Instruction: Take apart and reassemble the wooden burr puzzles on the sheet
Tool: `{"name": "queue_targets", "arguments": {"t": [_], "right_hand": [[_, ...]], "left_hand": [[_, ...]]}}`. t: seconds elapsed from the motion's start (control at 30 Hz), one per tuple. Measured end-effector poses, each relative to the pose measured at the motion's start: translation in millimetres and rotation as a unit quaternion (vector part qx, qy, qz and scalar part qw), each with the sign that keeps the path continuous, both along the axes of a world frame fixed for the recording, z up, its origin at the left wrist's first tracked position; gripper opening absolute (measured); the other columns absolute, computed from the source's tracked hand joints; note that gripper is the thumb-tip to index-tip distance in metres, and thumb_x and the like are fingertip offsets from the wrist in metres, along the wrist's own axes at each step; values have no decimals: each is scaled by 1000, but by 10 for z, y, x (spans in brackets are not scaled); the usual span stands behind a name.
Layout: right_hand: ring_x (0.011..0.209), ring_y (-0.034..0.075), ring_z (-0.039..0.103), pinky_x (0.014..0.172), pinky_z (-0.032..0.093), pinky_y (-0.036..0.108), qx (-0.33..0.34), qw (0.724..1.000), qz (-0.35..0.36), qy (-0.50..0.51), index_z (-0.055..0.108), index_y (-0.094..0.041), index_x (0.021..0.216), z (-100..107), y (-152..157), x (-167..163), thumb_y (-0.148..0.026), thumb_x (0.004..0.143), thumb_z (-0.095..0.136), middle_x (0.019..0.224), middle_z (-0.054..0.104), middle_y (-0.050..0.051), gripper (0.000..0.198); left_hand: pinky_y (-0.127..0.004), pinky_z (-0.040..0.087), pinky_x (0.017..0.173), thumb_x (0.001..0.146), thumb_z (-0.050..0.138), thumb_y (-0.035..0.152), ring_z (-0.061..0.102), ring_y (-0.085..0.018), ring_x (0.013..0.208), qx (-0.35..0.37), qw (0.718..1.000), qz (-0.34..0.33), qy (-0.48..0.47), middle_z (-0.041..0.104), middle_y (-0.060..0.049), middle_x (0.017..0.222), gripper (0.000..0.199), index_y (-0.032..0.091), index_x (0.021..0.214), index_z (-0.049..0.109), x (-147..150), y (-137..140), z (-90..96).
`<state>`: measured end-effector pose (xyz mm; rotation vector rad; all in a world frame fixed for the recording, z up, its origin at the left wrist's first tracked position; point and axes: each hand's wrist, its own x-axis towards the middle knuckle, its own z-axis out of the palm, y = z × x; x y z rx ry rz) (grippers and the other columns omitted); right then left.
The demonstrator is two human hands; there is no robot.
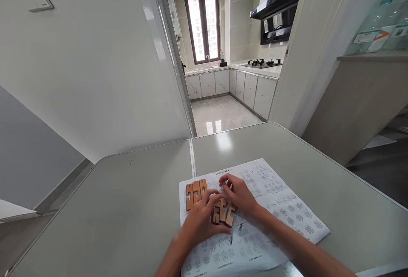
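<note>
Several notched wooden puzzle pieces [222, 214] lie in a loose group on a printed instruction sheet [255, 251]. My left hand [201, 217] curves around the near left side of this group, thumb and fingers well apart. Whether it touches any piece I cannot tell. Over the far right side of the group is my right hand [239, 193], its fingers curled with thumb and forefinger close together. What they hold, if anything, is hidden. Just beyond my left hand, a row of flat slotted wooden pieces [196, 191] lies side by side; one carries a number.
The sheet rests on a pale grey-green table [143, 192] with a white seam. Beyond its far edge a doorway opens to a kitchen with white cabinets [245, 86] and a gas stove [262, 63]. Large water bottles [371, 35] stand on a ledge at the right.
</note>
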<state>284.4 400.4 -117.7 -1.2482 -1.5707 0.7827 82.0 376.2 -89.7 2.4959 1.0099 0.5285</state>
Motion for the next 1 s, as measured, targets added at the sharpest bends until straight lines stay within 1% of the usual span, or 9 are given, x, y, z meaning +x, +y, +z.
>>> {"name": "queue_targets", "arguments": {"t": [0.1,0.17,0.27,0.4,0.5,0.7,0.77,0.87,1.0], "right_hand": [[65,15,58,62,44,27,-27,999,39,-11,64,-21,90,81,50,104,-26,92,58,79,67,0,9],[63,14,56,59,42,26,-92,988,123,-12,66,-20,89,163,86,235,-33,91,63,78,66,0,14],[63,12,55,56,42,25,-208,946,250,22,68,-21,96,271,125,472,-45,87,71,90,69,1,25],[61,12,52,57,41,23,-270,900,339,-42,69,-25,111,313,137,664,-44,72,88,69,58,-6,48],[65,12,54,60,42,23,-239,904,343,-93,71,-26,107,288,130,656,-38,65,93,72,58,-6,49],[63,11,52,58,40,22,-214,911,329,-126,77,-25,99,233,143,595,-40,69,90,71,59,-5,36],[60,11,52,55,39,22,-227,906,340,-109,78,-23,99,237,150,613,-45,71,89,66,59,-5,37],[55,11,53,52,41,22,-291,886,358,-46,75,-20,98,266,152,644,-50,73,86,62,61,-5,41],[55,10,56,54,47,23,-309,883,343,80,72,-18,97,288,151,636,-49,75,86,74,67,-2,41]], "left_hand": [[-37,57,80,65,95,38,67,-19,80,-44,999,-2,-14,54,-7,142,91,34,140,44,-27,12,46],[-34,56,77,69,92,34,63,-16,74,-74,997,0,-17,57,-6,138,87,35,142,43,-39,19,62],[-31,53,72,70,90,33,60,-14,69,-103,994,12,-13,64,-4,125,85,32,143,45,-49,28,68],[-32,52,76,68,92,36,63,-16,74,-121,992,22,-3,67,-4,117,85,27,140,50,-52,43,78],[-32,51,77,67,92,35,62,-17,76,-134,991,29,-7,67,-4,116,83,27,139,52,-45,45,78],[-30,51,73,67,93,34,59,-16,74,-164,984,62,-39,68,-2,108,85,29,141,51,-45,47,12],[-30,52,73,68,93,36,59,-16,75,-169,982,66,-51,67,-1,103,84,29,141,51,-61,62,-14],[-30,53,73,69,93,40,58,-16,75,-163,982,59,-74,64,1,92,84,29,141,51,-89,93,-43],[-32,55,77,72,91,45,60,-16,76,-138,981,44,-127,61,3,86,81,30,140,51,-99,123,-55]]}}
